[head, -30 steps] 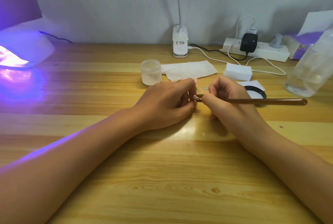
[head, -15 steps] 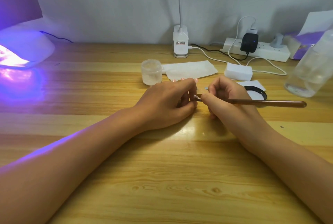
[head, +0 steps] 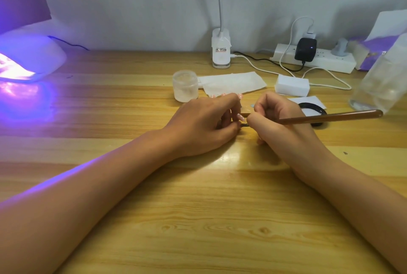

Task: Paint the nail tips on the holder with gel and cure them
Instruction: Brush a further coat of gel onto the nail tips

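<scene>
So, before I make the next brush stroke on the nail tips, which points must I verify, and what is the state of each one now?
1. Left hand grips the holder with small pink nail tips: ok, though the fingers hide most of it.
2. Right hand grips the long brown wooden brush: ok.
3. Gel loaded on the bristles: cannot tell, the tip is hidden between the hands.
4. White dome-shaped curing lamp switched on, glowing purple: ok.
5. Small frosted round jar upright, just beyond the left hand: ok.
</scene>
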A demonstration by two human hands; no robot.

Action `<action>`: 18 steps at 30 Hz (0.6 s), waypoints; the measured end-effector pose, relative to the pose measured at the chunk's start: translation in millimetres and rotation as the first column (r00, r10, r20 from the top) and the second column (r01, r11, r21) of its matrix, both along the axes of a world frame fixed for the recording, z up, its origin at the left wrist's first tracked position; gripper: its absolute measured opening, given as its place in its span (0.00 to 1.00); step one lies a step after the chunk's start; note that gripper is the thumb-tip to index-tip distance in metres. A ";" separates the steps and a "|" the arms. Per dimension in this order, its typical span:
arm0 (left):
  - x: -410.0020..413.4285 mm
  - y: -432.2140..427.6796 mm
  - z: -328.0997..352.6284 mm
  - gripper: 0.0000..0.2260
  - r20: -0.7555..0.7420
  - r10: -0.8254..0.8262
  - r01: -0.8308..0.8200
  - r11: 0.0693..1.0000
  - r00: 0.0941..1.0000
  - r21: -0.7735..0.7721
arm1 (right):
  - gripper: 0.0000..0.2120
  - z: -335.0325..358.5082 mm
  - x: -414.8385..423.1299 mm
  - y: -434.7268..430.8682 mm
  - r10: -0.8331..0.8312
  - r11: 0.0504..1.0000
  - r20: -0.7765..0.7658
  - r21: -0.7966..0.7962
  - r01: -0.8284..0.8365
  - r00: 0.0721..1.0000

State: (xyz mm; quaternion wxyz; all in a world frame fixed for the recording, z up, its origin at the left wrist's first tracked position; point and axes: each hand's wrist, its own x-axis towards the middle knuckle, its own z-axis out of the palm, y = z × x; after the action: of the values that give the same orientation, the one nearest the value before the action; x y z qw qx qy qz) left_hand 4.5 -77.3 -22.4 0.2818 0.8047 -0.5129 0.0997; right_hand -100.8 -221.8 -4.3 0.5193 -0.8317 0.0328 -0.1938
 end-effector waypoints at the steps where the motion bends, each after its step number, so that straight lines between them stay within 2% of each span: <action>1: 0.1 0.0 0.1 0.07 0.000 0.001 -0.001 1.000 1.000 0.002 | 0.09 -0.2 0.2 0.0 0.001 1.000 0.000 -0.011 -0.001 1.000; 12: -0.1 0.1 0.2 0.06 -0.009 0.001 -0.001 1.000 1.000 0.012 | 0.09 -3.9 1.5 -0.6 0.009 0.993 0.021 -0.119 -0.007 1.000; 15: 0.2 0.0 0.3 0.06 -0.008 0.003 -0.003 1.000 1.000 0.010 | 0.09 -3.7 2.0 -0.9 0.002 0.996 0.027 -0.092 0.001 1.000; 18: 0.0 -0.2 0.0 0.05 -0.010 -0.002 0.002 1.000 1.000 0.008 | 0.08 -3.4 2.4 -2.7 -0.030 0.999 0.036 0.029 0.029 0.999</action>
State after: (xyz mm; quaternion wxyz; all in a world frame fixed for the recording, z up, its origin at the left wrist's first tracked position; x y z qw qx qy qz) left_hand 4.5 -77.5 -22.4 0.2811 0.8060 -0.5126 0.0933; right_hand -98.4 -224.5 -7.7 0.5286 -0.8200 0.0386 -0.2161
